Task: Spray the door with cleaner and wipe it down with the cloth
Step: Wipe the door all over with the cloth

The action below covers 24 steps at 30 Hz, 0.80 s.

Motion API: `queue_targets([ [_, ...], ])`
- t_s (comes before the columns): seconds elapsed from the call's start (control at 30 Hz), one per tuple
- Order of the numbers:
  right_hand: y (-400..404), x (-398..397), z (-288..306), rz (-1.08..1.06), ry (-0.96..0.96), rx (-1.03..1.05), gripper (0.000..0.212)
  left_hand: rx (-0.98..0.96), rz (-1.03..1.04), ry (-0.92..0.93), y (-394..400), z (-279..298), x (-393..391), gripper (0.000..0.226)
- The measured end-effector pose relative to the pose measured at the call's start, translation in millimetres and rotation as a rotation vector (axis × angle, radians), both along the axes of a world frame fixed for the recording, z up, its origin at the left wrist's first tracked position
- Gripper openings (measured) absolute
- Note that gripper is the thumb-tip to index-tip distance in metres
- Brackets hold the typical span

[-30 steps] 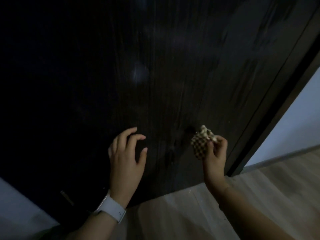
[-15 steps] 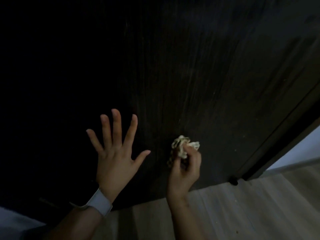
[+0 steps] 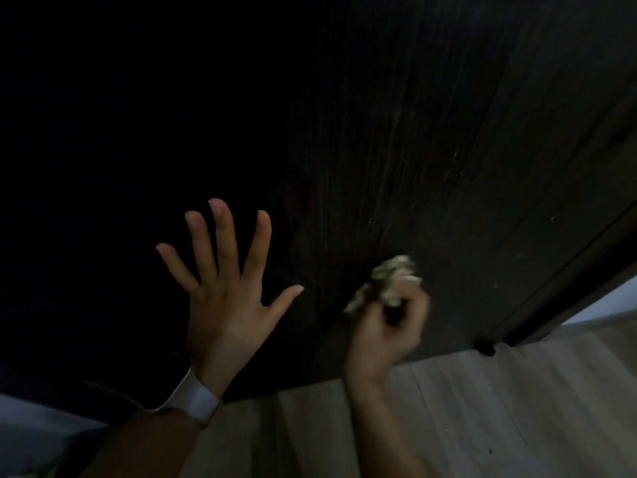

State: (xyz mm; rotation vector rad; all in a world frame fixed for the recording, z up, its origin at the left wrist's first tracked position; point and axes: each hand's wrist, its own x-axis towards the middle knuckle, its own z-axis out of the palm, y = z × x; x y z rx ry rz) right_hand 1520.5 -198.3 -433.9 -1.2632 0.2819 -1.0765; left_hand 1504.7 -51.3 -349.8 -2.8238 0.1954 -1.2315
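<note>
A dark wood-grain door [image 3: 396,139] fills most of the view, its bottom edge just above the floor. My left hand [image 3: 227,298] lies flat on the door's lower part with fingers spread, a white watch band on the wrist. To its right, my right hand [image 3: 389,326] grips a crumpled checked cloth [image 3: 386,281] and holds it against the door near the bottom. The cloth and fist are blurred. No spray bottle is in view.
Pale wood-look floor [image 3: 482,415] runs under the door. A small black door stop [image 3: 484,346] sits at the door's lower right corner beside the dark frame [image 3: 586,270]. A light wall [image 3: 599,305] shows at the far right, and a pale surface [image 3: 31,439] at the bottom left.
My right hand with the cloth moved left along the door's lower part, then stayed near there. My left hand went from curled fingers to a flat, spread palm on the door.
</note>
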Motion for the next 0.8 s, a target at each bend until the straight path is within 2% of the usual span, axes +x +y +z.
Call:
queue_targets([
  [0.1, 34.1, -24.7, -9.9, 0.235, -0.002, -0.375, 0.018, 0.003, -0.006, 0.009, 0.5, 0.1, -2.0, 0.112],
  [0.17, 18.3, -23.3, -2.8, 0.263, -0.008, -0.387, 0.026, 0.003, -0.004, 0.008, 1.1, -1.0, -3.1, 0.11],
  [0.3, -53.6, 16.1, 51.7, -0.165, -0.094, -0.108, 0.015, -0.011, -0.01, 0.021, 1.7, 0.7, -5.3, 0.108],
  [0.4, -41.2, 29.1, 81.9, -0.299, -0.152, -0.132, 0.021, -0.011, -0.007, 0.031, 1.7, 1.7, -10.4, 0.103],
  [0.47, 3.0, 13.9, 73.6, -0.157, -0.192, -0.3, 0.03, -0.023, -0.014, 0.024, 3.7, 3.1, -14.3, 0.102],
  [0.53, 33.2, -6.8, 46.7, 0.064, -0.145, -0.534, 0.044, -0.03, -0.032, 0.036, 6.3, 5.9, -16.8, 0.104],
  [0.63, 31.3, -20.1, 18.4, 0.257, -0.091, -0.78, 0.048, -0.023, -0.016, 0.066, 10.6, 8.3, -19.1, 0.116],
  [0.7, 7.8, -17.1, 29.7, 0.208, -0.09, -0.742, 0.042, -0.015, 0.015, 0.063, 10.5, 9.0, -21.6, 0.121],
  [0.8, -50.9, 7.5, 73.5, -0.132, -0.114, -0.371, 0.025, -0.002, 0.018, 0.071, 10.5, 11.9, -24.3, 0.118],
])
